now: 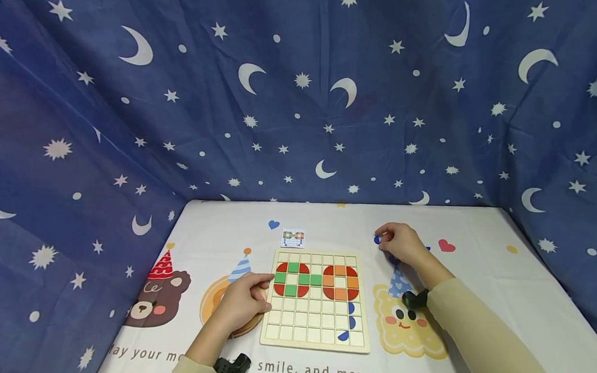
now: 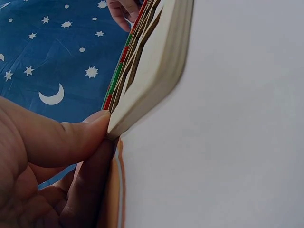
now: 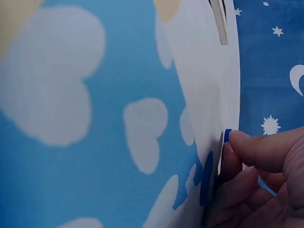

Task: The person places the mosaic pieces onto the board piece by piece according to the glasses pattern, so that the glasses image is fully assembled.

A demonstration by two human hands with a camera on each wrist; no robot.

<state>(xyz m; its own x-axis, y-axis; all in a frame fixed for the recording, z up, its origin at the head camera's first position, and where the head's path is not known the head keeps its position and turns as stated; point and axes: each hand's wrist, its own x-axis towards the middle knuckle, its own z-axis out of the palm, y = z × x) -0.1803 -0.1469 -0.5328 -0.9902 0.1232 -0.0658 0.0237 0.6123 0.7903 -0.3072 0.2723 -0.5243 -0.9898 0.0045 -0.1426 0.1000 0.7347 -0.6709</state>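
A wooden grid board [image 1: 286, 335] lies on the table, with red, green and orange pieces making two rounded rings joined by a green square [image 1: 316, 279]. Several blue pieces [image 1: 351, 307], rounded on one side, sit in its lower right cells. My left hand [image 1: 243, 299] holds the board's left edge; in the left wrist view the thumb [image 2: 71, 140] presses against its corner. Right of the board, my right hand [image 1: 405, 244] pinches a small blue piece [image 3: 227, 135] between thumb and finger, just above the tablecloth. The piece's shape is mostly hidden by the fingers.
Behind the board lies a small pattern card [image 1: 293, 238] with a matching coloured design. The white tablecloth [image 1: 219, 224] has printed cartoons and lettering. Dark blue shapes [image 3: 206, 178] lie under my right hand; whether loose or printed, I cannot tell. A starry blue curtain [image 1: 295, 124] encloses the table.
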